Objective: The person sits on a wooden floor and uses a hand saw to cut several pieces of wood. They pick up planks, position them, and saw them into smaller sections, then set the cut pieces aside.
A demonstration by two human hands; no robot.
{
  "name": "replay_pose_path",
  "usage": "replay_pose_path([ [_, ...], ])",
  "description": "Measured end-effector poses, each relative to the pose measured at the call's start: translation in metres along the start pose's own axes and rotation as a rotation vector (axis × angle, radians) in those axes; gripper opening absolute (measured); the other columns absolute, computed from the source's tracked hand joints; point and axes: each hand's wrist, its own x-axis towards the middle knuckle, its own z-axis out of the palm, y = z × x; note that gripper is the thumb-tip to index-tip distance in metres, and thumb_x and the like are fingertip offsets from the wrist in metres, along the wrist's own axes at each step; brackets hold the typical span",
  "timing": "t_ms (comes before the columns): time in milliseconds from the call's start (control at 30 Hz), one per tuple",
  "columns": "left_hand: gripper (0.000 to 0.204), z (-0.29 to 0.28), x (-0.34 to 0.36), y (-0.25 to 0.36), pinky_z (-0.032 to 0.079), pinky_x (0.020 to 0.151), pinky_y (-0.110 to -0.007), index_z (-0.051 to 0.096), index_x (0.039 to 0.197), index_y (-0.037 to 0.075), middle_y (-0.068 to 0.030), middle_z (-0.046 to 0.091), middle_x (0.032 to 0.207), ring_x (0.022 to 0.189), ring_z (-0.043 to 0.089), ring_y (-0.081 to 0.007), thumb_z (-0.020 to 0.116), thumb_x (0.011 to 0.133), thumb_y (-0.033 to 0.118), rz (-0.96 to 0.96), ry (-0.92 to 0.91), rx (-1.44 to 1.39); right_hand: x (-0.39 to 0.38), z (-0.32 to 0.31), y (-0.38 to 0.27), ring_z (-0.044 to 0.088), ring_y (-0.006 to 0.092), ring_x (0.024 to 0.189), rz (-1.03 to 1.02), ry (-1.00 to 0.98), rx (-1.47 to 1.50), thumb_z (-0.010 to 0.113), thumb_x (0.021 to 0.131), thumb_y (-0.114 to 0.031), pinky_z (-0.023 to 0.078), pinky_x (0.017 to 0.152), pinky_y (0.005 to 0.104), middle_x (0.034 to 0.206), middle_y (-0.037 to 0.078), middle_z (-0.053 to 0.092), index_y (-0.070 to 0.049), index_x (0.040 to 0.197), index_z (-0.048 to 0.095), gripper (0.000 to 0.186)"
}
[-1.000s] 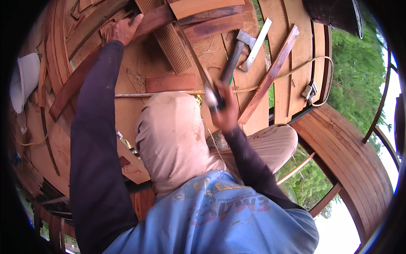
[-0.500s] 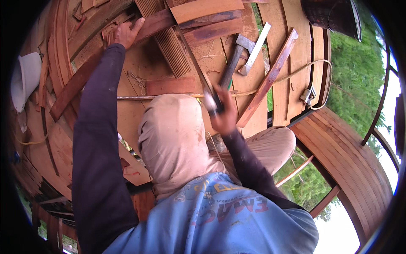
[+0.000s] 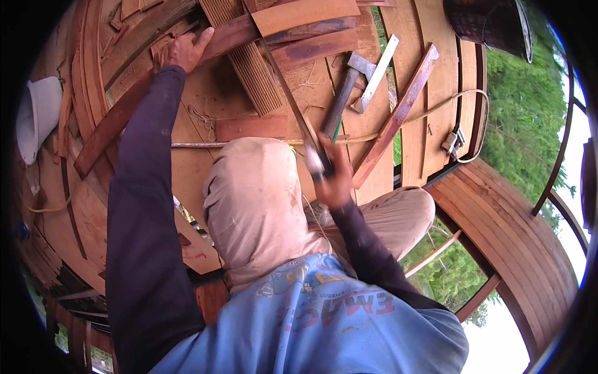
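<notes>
My left hand [image 3: 182,53] grips a long reddish wooden board [image 3: 115,128], its thumb lying along the top and its other fingers over the far side. The board rests across a ribbed plank [image 3: 249,75]. In my right hand [image 3: 336,177] is the dark handle of a handsaw, blurred by motion. The narrow saw blade [image 3: 283,84] slants up and left to the board's right end, where it crosses the wood. Beyond that end lie short cut planks [image 3: 308,17]. How deep the blade sits in the wood cannot be seen.
Right of the saw lie a dark-handled axe [image 3: 344,93], a white-bladed square [image 3: 377,75] and a weathered wood strip [image 3: 398,115]. A cable [image 3: 430,112] runs across the planks. A short board [image 3: 252,127] lies before my knee. A dark bucket [image 3: 489,25] stands far right, a white container [image 3: 40,118] left.
My right hand has drawn the saw slightly down and right, toward my body. My left hand and the board have stayed in place.
</notes>
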Motion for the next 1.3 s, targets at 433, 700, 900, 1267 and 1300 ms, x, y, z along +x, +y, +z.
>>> replay_pose_path([
  [433,0.090,0.003,0.003,-0.004,0.051,0.096,-0.051,0.073,0.121,0.008,-0.0265,0.070,0.113,0.110,0.067,-0.0422,0.039,0.088,0.085,-0.025,-0.023,0.024,0.075,0.030,-0.008,0.071,0.0363,0.100,0.060,-0.088,-0.018,0.068,0.088,-0.008,0.054,0.086,0.0397,0.104,0.025,0.071,-0.002,0.128,0.056,0.043],
  [700,0.092,-0.003,-0.007,0.015,0.050,0.096,-0.051,0.072,0.120,0.006,-0.0274,0.070,0.112,0.109,0.066,-0.0438,0.040,0.087,0.086,0.004,0.063,0.006,0.092,0.030,-0.009,0.069,0.0158,0.094,0.054,-0.084,-0.018,0.066,0.094,-0.012,0.052,0.081,0.0284,0.101,0.016,0.072,-0.004,0.129,0.058,0.037],
  [900,0.089,0.014,0.010,-0.019,0.051,0.094,-0.051,0.074,0.116,0.007,-0.0276,0.070,0.110,0.108,0.066,-0.0440,0.040,0.087,0.085,0.029,-0.019,-0.054,0.101,0.043,-0.018,0.073,0.0389,0.087,0.070,-0.115,-0.064,0.067,0.087,-0.008,0.055,0.074,0.0429,0.092,0.025,0.071,-0.006,0.121,0.058,0.036],
  [1267,0.084,0.006,-0.001,0.006,0.051,0.088,-0.048,0.075,0.107,0.001,-0.0293,0.070,0.097,0.098,0.067,-0.0451,0.046,0.091,0.078,0.055,0.119,-0.055,0.155,0.071,-0.010,0.070,0.0404,0.091,-0.218,0.053,0.011,0.068,0.085,-0.009,0.054,0.080,0.0423,0.099,0.025,0.070,-0.007,0.125,0.057,0.042],
  [1300,0.084,0.005,0.001,0.003,0.050,0.089,-0.049,0.075,0.108,0.002,-0.0294,0.070,0.098,0.099,0.066,-0.0450,0.045,0.091,0.079,0.037,0.094,-0.073,0.147,0.069,-0.008,0.070,0.0393,0.091,-0.159,0.025,0.007,0.068,0.085,-0.010,0.054,0.079,0.0417,0.098,0.024,0.070,-0.007,0.125,0.057,0.041],
])
